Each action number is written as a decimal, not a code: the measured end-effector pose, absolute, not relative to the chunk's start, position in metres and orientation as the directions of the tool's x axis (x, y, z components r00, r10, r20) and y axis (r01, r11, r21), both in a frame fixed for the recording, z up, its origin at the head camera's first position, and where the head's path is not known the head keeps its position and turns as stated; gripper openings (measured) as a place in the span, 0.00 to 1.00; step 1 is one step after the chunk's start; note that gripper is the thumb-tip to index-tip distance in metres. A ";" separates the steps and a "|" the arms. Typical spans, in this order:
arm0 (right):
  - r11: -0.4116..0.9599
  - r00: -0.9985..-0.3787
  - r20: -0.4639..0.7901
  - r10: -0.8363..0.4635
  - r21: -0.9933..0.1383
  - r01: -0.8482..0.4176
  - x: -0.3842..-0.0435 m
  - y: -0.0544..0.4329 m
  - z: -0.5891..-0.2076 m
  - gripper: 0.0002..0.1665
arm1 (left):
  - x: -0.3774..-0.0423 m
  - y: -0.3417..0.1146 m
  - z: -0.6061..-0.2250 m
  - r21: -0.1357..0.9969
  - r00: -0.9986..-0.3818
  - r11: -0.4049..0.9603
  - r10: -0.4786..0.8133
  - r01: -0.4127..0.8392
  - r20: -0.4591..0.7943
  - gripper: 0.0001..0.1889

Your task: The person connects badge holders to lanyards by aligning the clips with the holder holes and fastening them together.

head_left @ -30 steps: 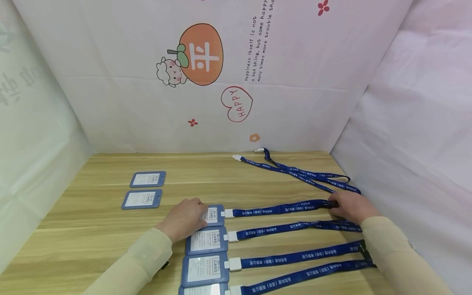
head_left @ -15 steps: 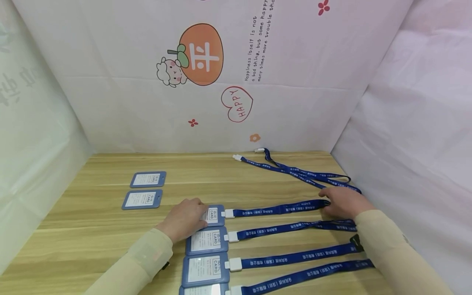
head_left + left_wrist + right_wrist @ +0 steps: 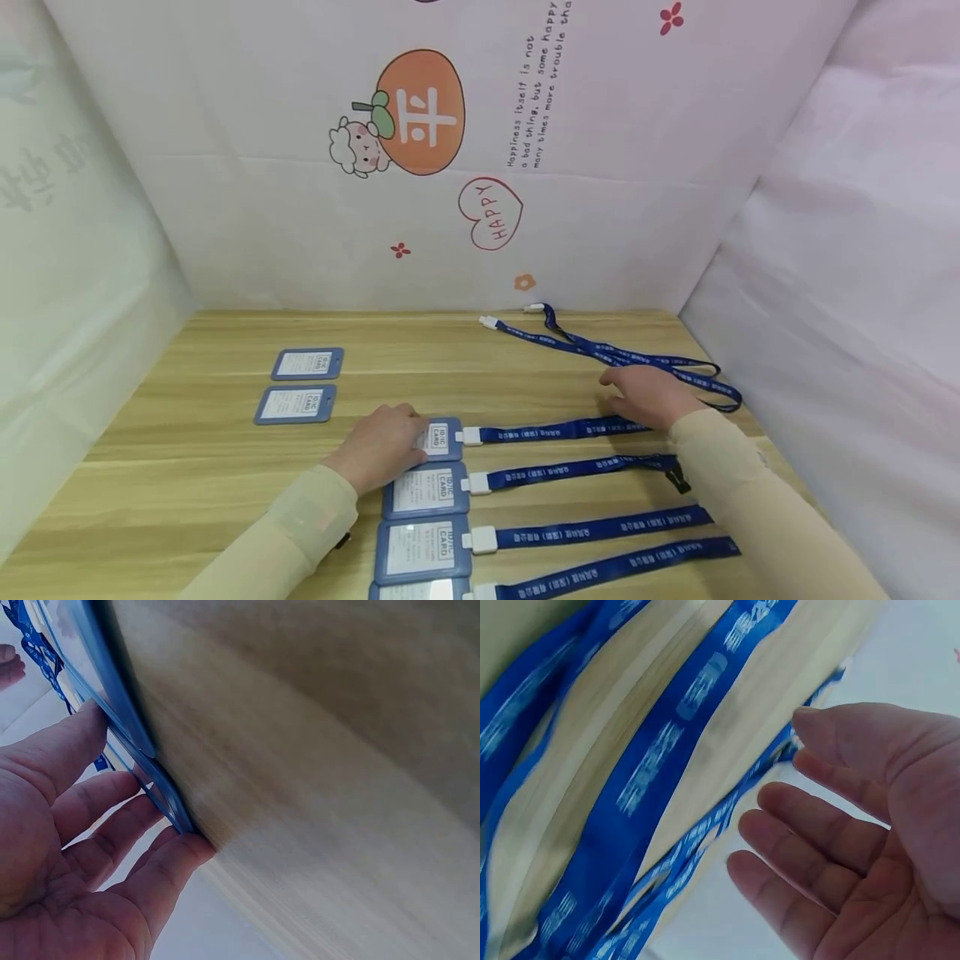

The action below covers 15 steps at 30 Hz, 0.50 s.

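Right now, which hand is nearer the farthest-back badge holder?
Left. The left hand is right of the badge holder, toward the camera; the right hand is much farther right, by the lanyards.

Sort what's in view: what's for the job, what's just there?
Likely for the job:
near card holder in the left hand
other card holders in its column
their blue lanyards
loose card holders
loose lanyards

Just there:
printed backdrop
wooden tabletop

Pale walls [image 3: 840, 275] — the back one printed with a red heart [image 3: 491, 214] — bordered a wood-grained tabletop [image 3: 187, 467].
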State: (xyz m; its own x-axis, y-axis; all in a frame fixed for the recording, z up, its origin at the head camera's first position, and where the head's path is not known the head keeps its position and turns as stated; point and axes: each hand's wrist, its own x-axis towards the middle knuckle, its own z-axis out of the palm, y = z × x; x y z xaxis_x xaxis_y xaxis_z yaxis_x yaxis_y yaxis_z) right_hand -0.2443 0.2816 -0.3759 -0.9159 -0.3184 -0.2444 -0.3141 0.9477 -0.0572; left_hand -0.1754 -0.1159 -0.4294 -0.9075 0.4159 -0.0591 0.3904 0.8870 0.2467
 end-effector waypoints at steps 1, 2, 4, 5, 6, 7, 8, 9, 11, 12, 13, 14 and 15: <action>0.946 -0.916 -0.235 -0.324 -0.055 -0.320 -0.247 0.276 -0.377 0.24 | -0.175 -0.116 -0.429 0.250 -0.908 0.887 0.414 0.388 -0.060 0.24; 0.942 -0.915 -0.226 -0.335 -0.052 -0.332 -0.250 0.271 -0.379 0.24 | -0.175 -0.116 -0.429 0.250 -0.909 0.888 0.412 0.386 -0.061 0.24; 0.937 -0.914 -0.209 -0.348 -0.043 -0.347 -0.256 0.261 -0.383 0.23 | -0.175 -0.116 -0.429 0.249 -0.909 0.889 0.412 0.385 -0.064 0.24; 0.935 -0.913 -0.202 -0.354 -0.037 -0.354 -0.259 0.256 -0.385 0.23 | -0.175 -0.115 -0.429 0.248 -0.909 0.889 0.412 0.385 -0.066 0.24; 0.932 -0.912 -0.195 -0.360 -0.033 -0.361 -0.263 0.251 -0.387 0.23 | -0.176 -0.115 -0.429 0.244 -0.909 0.890 0.412 0.386 -0.067 0.23; 0.929 -0.910 -0.190 -0.368 -0.031 -0.369 -0.266 0.246 -0.388 0.23 | -0.176 -0.115 -0.429 0.242 -0.909 0.891 0.412 0.385 -0.068 0.23; 0.928 -0.909 -0.188 -0.371 -0.033 -0.371 -0.270 0.242 -0.390 0.23 | -0.176 -0.115 -0.429 0.239 -0.908 0.891 0.413 0.387 -0.068 0.23; 0.926 -0.908 -0.188 -0.375 -0.034 -0.376 -0.274 0.237 -0.391 0.23 | -0.176 -0.115 -0.429 0.239 -0.908 0.890 0.414 0.388 -0.068 0.24; 0.926 -0.907 -0.191 -0.375 -0.044 -0.374 -0.281 0.227 -0.394 0.23 | -0.176 -0.115 -0.429 0.236 -0.907 0.889 0.416 0.391 -0.065 0.24; 0.928 -0.908 -0.193 -0.372 -0.049 -0.369 -0.285 0.222 -0.396 0.24 | -0.176 -0.115 -0.430 0.235 -0.907 0.889 0.417 0.392 -0.063 0.24; 0.929 -0.909 -0.194 -0.369 -0.054 -0.366 -0.289 0.218 -0.398 0.24 | -0.176 -0.115 -0.430 0.233 -0.906 0.889 0.418 0.394 -0.061 0.24; 0.929 -0.909 -0.193 -0.370 -0.054 -0.367 -0.293 0.213 -0.400 0.24 | -0.177 -0.115 -0.430 0.232 -0.906 0.889 0.419 0.396 -0.060 0.23; 0.927 -0.908 -0.190 -0.374 -0.055 -0.370 -0.296 0.208 -0.401 0.24 | -0.177 -0.116 -0.430 0.230 -0.906 0.888 0.420 0.398 -0.057 0.23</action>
State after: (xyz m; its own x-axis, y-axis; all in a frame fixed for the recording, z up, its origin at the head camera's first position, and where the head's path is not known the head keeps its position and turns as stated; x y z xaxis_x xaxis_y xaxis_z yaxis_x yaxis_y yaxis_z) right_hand -0.2963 0.2080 -0.4015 -0.9080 -0.3736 -0.1897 -0.3701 0.9274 -0.0547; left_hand -0.1766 -0.1157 -0.4296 -0.9056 0.4202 -0.0570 0.3977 0.8883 0.2295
